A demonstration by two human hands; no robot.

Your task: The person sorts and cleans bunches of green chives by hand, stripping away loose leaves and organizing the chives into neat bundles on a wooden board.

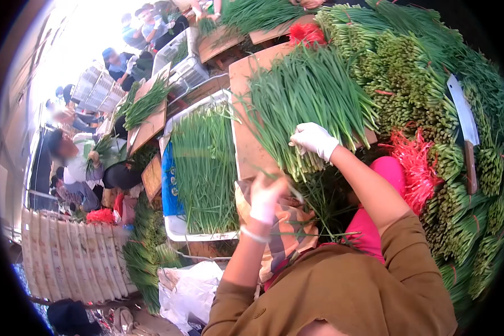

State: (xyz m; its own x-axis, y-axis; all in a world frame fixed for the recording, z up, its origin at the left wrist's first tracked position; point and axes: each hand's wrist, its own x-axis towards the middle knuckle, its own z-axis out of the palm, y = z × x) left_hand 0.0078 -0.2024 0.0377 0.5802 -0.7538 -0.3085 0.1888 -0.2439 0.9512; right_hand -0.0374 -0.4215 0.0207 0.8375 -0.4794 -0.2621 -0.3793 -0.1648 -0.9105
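Observation:
Long green stalks point(313, 89) lie in a thick spread over a brown board point(252, 147) in front of me. My right hand point(315, 140), in a white glove, rests at the pale lower ends of the stalks, fingers curled together; what they pinch is too small to make out. My left hand point(267, 193) is blurred by motion below the board's lower left corner, over a checked cloth point(285, 238). A thin green blade shows near its fingers, but its grip is unclear. Left of the board, a white crate point(176, 236) holds more upright green stalks.
Piled bundles point(397, 73) fill the right side, with a cleaver point(466, 120) lying on them. Red ties point(413, 168) hang beside my right knee. A white plastic bag point(189, 291) lies below the crate. Other people point(75, 162) sit at the left and back near boards and crates.

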